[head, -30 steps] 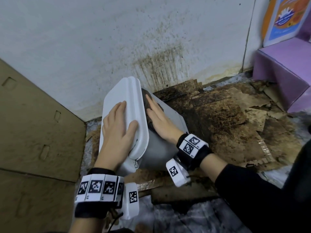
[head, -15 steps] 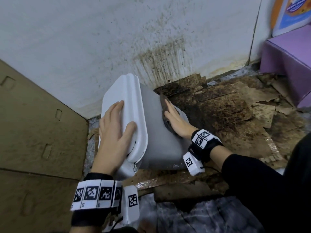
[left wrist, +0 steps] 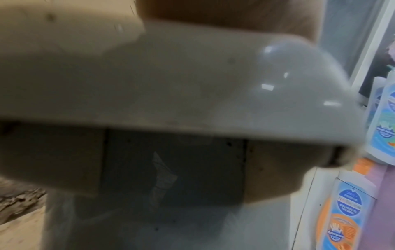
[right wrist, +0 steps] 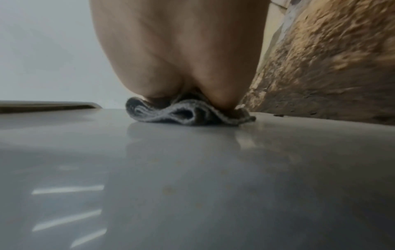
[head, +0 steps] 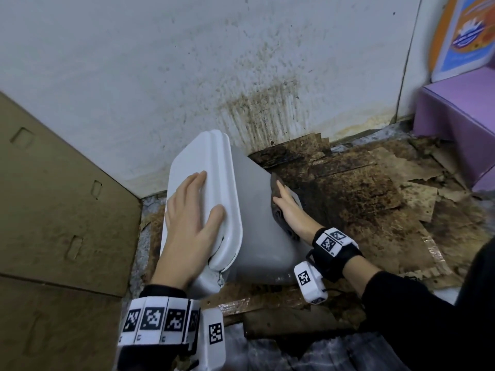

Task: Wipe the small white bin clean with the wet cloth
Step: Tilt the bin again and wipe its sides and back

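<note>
The small white bin lies tipped on its side on the floor, its white lid facing left. My left hand lies flat on the lid with straight fingers and the thumb over the lid's edge. My right hand presses a dark grey cloth flat against the bin's grey side, near its bottom end. In the right wrist view the folded cloth is squeezed under the palm on the wet, shiny bin wall. The left wrist view shows the blurred lid edge close up.
A stained white wall stands right behind the bin. Brown cardboard lies at the left. Dirty, torn cardboard pieces cover the floor to the right. A purple box and a colourful package stand at the far right.
My right hand has slid the cloth along the bin's side, from near the lid toward the bottom end. The left hand has stayed on the lid.
</note>
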`<state>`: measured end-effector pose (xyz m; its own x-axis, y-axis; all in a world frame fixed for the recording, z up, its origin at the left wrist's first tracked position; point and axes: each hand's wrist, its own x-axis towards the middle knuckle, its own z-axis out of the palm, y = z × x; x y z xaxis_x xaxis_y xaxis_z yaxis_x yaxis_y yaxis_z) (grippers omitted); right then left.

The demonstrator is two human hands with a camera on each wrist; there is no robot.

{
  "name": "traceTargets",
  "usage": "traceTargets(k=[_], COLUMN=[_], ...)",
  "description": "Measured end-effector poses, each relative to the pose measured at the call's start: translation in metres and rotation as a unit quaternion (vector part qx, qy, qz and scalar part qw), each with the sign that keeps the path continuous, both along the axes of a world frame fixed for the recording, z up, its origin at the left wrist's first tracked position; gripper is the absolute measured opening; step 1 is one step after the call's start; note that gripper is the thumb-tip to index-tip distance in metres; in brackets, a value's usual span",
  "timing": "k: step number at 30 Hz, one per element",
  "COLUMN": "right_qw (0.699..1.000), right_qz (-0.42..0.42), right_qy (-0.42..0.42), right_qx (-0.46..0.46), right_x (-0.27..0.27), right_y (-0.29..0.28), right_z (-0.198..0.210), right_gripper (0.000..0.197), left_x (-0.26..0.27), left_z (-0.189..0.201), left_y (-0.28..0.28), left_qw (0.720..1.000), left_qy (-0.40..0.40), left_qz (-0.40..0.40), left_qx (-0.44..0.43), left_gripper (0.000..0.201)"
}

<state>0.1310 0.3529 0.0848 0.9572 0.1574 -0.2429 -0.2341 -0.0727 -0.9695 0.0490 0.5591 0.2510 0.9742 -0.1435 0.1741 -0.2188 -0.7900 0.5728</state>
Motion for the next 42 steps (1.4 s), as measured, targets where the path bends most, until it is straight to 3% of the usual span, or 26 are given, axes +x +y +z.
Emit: traceTargets(k=[5, 10, 17, 29, 36, 39, 42], right_qw=[0.998, 0.987, 0.982, 0.998, 1.000, 0.997, 0.991], right_qz=[0.027, 0.103, 0.115, 0.031, -0.008, 0.022, 0.065], right_qy=[-0.054, -0.111, -0.153, 0.014, -0.017, -0.064, -0.110], right_qx=[0.034, 0.054, 0.005, -0.045, 0.008, 0.040, 0.050], right_x=[0.004, 0.007, 0.000, -0.007, -0.009, -0.004, 0.008], right_y=[0.024, 0.040, 0.021, -0.020, 0.008, 0.025, 0.036], right_z=[0.043, 0.081, 0.067, -0.016, 0.001, 0.026, 0.059], right_gripper=[0.082, 0.074, 0.059, 0.061, 0.065, 0.076, 0.071], left_x=[0.001, 0.000, 0.001, 0.000, 0.000, 0.000, 0.000], left_z=[0.000, 0.000, 0.000, 0.001, 0.000, 0.000, 0.000], left_y=[0.001, 0.002, 0.003, -0.001, 0.002, 0.003, 0.000], left_qw=[1.000, 1.000, 1.000, 1.000, 1.000, 1.000, 1.000], left_qy=[0.003, -0.001, 0.001, -0.004, 0.000, 0.001, 0.000], left_qz=[-0.002, -0.003, -0.003, 0.001, 0.003, 0.001, -0.004], left_qx=[-0.005, -0.006, -0.010, -0.024, -0.023, -0.021, -0.013], left_gripper=[0.066, 0.064, 0.065, 0.066, 0.064, 0.066, 0.064])
